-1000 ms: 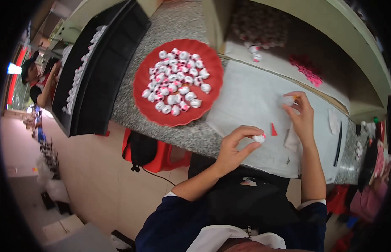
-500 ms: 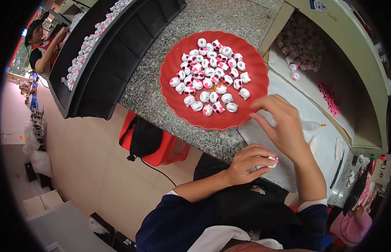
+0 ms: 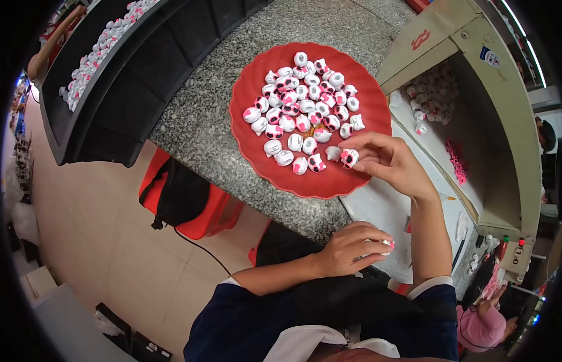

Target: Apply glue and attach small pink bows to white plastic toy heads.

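Observation:
A scalloped red plate holds many small white cat-head beads with pink bows and black-and-pink glasses. At the plate's right side my right hand pinches one cat-head bead between thumb and fingertips, its face turned up. Another white bead lies right beside those fingertips. Lower down, close to my body, my left hand is curled around a white and pink cat-head bead; the fingers cover most of it.
A black bin of similar white pieces stands at the left. On the right, an open cream-coloured cabinet contains a heap of white pieces and pink bits. White paper covers the granite counter there. A red stool stands below.
My right hand has moved left over the plate's edge, its fingers now on a bead. The left hand stays low, still holding its bead. The whole view has shifted a little.

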Demonstrator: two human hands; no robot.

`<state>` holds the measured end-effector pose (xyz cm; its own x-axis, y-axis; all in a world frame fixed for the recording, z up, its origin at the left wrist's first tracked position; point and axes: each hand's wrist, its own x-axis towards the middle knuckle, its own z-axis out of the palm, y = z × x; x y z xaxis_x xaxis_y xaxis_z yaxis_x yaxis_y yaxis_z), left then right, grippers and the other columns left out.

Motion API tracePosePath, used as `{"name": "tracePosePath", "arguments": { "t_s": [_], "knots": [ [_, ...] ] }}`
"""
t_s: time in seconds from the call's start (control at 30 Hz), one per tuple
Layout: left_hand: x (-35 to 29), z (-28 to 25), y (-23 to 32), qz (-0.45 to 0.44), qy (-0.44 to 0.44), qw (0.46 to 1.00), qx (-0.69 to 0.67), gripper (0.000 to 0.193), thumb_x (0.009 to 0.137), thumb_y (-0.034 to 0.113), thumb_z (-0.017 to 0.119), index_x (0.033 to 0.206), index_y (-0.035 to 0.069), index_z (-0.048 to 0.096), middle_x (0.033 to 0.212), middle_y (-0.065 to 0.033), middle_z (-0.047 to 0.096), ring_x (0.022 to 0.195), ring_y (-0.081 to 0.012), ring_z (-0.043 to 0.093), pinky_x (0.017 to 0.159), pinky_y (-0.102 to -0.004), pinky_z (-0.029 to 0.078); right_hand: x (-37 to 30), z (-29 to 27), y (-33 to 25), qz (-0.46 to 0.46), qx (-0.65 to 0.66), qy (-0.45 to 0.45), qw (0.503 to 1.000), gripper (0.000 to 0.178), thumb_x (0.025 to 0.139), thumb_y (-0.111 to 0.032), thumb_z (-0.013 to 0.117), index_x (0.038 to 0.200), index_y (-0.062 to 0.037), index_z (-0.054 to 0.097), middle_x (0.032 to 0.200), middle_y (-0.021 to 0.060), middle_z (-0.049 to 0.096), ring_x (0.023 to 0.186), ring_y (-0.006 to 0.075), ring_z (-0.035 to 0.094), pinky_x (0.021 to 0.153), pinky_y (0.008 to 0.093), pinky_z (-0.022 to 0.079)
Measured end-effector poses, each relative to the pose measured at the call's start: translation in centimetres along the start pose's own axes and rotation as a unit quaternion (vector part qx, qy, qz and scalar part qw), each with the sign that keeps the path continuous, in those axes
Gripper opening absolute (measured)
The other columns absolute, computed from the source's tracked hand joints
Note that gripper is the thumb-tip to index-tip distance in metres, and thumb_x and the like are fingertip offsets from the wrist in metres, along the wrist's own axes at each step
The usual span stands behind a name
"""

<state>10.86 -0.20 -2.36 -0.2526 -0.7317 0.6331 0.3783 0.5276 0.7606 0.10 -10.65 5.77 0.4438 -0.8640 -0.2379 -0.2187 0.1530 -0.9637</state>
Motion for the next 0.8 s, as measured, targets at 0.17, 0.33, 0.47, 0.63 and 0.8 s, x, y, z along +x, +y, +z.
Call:
{"name": "tracePosePath", "arguments": {
  "t_s": [0.17, 0.33, 0.47, 0.63, 0.8],
  "knots": [
    [-0.1, 0.1, -0.2, 0.003, 0.007, 1.0, -0.013, 0.024, 0.063, 0.004, 0.065, 0.085, 0.005, 0.056, 0.091, -0.0098, 0.056, 0.074, -0.0227, 0.055, 0.067, -0.0322, 0.045, -0.4, 0.6, -1.4, 0.003, -0.371, 0.036, 0.928, 0.028, 0.066, 0.008, 0.052, 0.093, -0.0012, 0.051, 0.086, 0.0051, 0.054, 0.071, 0.0121, 0.053, 0.065, 0.0209, 0.043],
    [-0.1, 0.2, -0.3, 0.007, 0.008, 1.0, -0.008, 0.025, 0.062, 0.003, 0.065, 0.085, 0.004, 0.056, 0.091, -0.0099, 0.055, 0.074, -0.0229, 0.055, 0.067, -0.0322, 0.045, 0.0, 0.4, -0.5, -0.043, -0.303, 0.026, 0.952, 0.028, 0.063, 0.009, 0.051, 0.089, -0.0013, 0.051, 0.08, 0.0071, 0.053, 0.071, 0.0163, 0.054, 0.061, 0.0256, 0.043],
    [-0.1, 0.2, -0.2, 0.005, 0.01, 1.0, -0.011, 0.025, 0.062, 0.002, 0.065, 0.085, 0.004, 0.056, 0.091, -0.0098, 0.055, 0.072, -0.0227, 0.054, 0.065, -0.0316, 0.045, 0.0, -0.2, 0.2, -0.1, -0.416, -0.003, 0.904, 0.021, 0.065, 0.009, 0.045, 0.083, -0.0006, 0.05, 0.077, 0.0105, 0.054, 0.073, 0.0216, 0.054, 0.059, 0.0301, 0.041],
    [-0.1, 0.2, -0.2, 0.006, 0.012, 1.0, -0.008, 0.025, 0.061, 0.002, 0.065, 0.085, 0.004, 0.056, 0.09, -0.0097, 0.055, 0.072, -0.0225, 0.055, 0.063, -0.0312, 0.044, 0.3, 0.4, -1.0, -0.062, -0.425, 0.112, 0.896, 0.017, 0.066, 0.007, 0.044, 0.08, -0.0003, 0.049, 0.075, 0.0119, 0.054, 0.072, 0.0256, 0.053, 0.061, 0.0318, 0.041],
    [-0.1, 0.3, -0.3, 0.004, 0.009, 1.0, -0.004, 0.025, 0.061, 0.001, 0.065, 0.085, 0.004, 0.056, 0.089, -0.0102, 0.055, 0.072, -0.0222, 0.055, 0.063, -0.0312, 0.044, 1.1, 0.4, 0.6, -0.077, -0.556, 0.125, 0.818, 0.018, 0.064, 0.0, 0.054, 0.082, -0.0017, 0.05, 0.073, 0.0108, 0.054, 0.071, 0.0264, 0.053, 0.063, 0.033, 0.041]
  ]
}}
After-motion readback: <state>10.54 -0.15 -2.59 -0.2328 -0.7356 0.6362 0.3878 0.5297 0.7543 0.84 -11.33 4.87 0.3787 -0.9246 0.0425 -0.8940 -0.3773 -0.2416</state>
